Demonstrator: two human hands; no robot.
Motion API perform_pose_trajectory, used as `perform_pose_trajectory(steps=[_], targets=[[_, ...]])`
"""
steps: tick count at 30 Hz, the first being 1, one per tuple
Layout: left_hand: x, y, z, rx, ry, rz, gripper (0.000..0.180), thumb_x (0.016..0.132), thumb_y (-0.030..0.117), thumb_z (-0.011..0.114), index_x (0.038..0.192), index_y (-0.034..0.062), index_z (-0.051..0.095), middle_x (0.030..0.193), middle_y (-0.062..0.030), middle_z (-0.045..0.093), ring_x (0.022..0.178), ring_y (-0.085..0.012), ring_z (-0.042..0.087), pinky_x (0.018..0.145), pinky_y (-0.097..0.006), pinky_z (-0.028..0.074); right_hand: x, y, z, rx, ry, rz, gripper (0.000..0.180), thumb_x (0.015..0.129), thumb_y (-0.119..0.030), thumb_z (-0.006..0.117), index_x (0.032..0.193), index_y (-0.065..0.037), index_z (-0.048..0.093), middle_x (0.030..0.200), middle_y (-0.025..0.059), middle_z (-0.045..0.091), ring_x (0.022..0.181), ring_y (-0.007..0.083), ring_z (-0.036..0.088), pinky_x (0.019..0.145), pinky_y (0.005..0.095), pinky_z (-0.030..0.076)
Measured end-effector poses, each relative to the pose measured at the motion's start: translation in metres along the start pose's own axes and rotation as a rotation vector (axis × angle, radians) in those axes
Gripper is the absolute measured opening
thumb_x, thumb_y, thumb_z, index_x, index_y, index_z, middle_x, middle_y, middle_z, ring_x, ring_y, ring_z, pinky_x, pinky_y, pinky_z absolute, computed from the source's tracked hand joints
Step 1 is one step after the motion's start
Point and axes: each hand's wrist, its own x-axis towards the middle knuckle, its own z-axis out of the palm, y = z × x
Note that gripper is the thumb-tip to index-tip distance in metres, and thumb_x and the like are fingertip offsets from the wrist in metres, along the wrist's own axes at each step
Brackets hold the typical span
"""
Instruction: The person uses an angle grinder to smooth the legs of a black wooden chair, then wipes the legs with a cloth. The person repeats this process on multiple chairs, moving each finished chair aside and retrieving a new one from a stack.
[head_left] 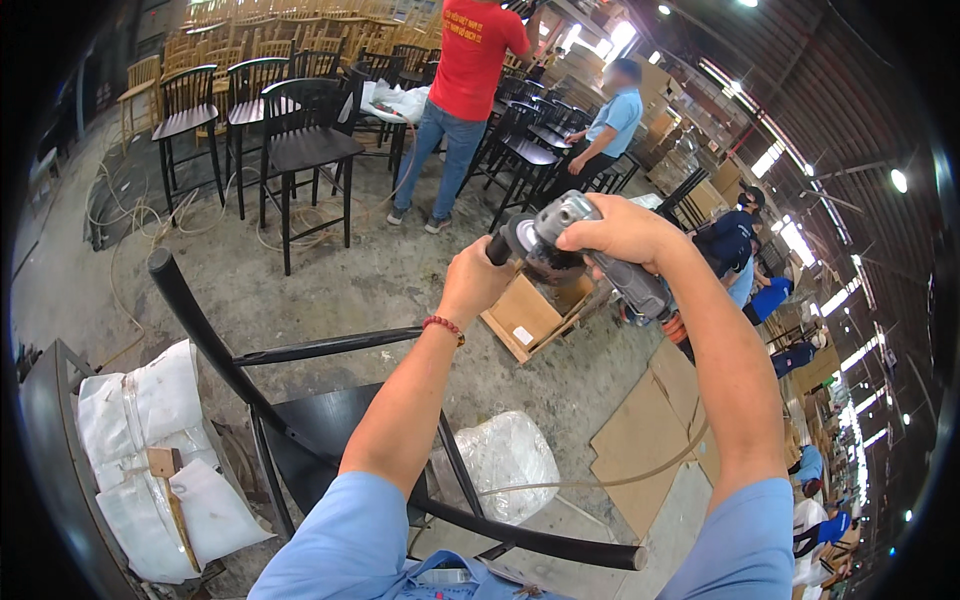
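With both hands I hold up a grey angle grinder [640, 288], its round disc end toward the left. My left hand [472, 282] is closed around the black side handle. My right hand [630, 232] wraps over the tool's body, close behind the head. An orange collar [674, 328] sits at the tool's rear end. Below my forearms a black wooden chair [318, 415] lies tipped on its side, its long legs pointing up and outward; the grinder is apart from it. My left forearm hides part of the chair.
An open wooden crate [522, 312] stands beyond the grinder. Flat cardboard [645, 425] and a plastic-wrapped bundle [508, 462] lie on the floor, crossed by a tan hose [600, 484]. White-wrapped padding [150, 410] bears a wooden-handled brush [172, 495]. Black chairs [312, 142] and people [470, 110] stand farther off.
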Motion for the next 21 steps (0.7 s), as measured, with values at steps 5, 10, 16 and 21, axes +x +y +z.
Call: perform_pose_trajectory(steps=[5,10,16,21], targets=[[0.000,0.000,0.005,0.005,-0.007,0.004,0.032,0.081,0.020,0.069,0.104,-0.0013,0.063,0.088,-0.0163,0.069,0.080,-0.0273,0.066,0.074,-0.038,0.051,0.016,0.010,0.001,-0.285,0.119,0.038,0.047,0.074,-0.029,0.076,0.110,-0.002,0.061,0.089,0.0108,0.064,0.074,0.0167,0.065,0.057,0.0309,0.052],[0.004,-0.003,0.000,0.039,0.021,-0.017,0.031,0.081,0.021,0.070,0.101,-0.0005,0.063,0.086,-0.0153,0.068,0.078,-0.0254,0.066,0.072,-0.038,0.051,0.009,0.003,-0.015,-0.172,0.139,-0.012,0.046,0.073,-0.028,0.077,0.111,-0.003,0.064,0.091,0.0091,0.065,0.072,0.0167,0.064,0.059,0.0327,0.054],[0.003,-0.004,0.005,0.006,0.037,0.020,0.032,0.081,0.023,0.071,0.102,-0.0001,0.063,0.085,-0.0136,0.068,0.076,-0.0249,0.065,0.071,-0.038,0.050,0.010,-0.009,0.002,-0.153,0.009,0.078,0.052,0.071,-0.031,0.077,0.108,0.001,0.061,0.088,0.0113,0.066,0.063,0.0192,0.065,0.056,0.0321,0.054],[0.004,-0.003,0.004,0.035,0.007,0.016,0.031,0.081,0.021,0.070,0.103,0.0006,0.064,0.089,-0.0169,0.069,0.083,-0.0290,0.066,0.074,-0.039,0.051,0.009,-0.012,-0.013,-0.308,0.085,0.054,0.052,0.070,-0.032,0.077,0.109,0.000,0.062,0.086,0.0115,0.066,0.060,0.0199,0.065,0.057,0.0323,0.053]])
